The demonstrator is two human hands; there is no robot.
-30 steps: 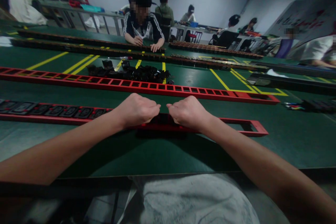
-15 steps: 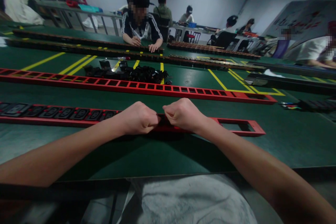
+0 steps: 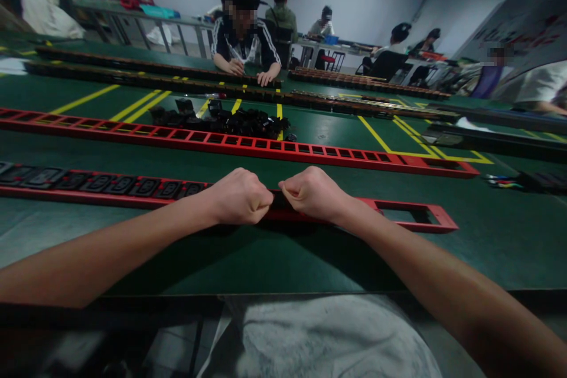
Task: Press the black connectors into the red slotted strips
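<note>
Both forearms are bare to the elbow, no sleeves, watch or rings; pale grey trousers (image 3: 328,336) below.

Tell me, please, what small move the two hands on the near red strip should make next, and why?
Probably keep pressing down on the black piece between the fists. Both the left hand and the right hand are curled over the near red strip, where sockets already fill the left part; the open slot to the right is bare.
</note>
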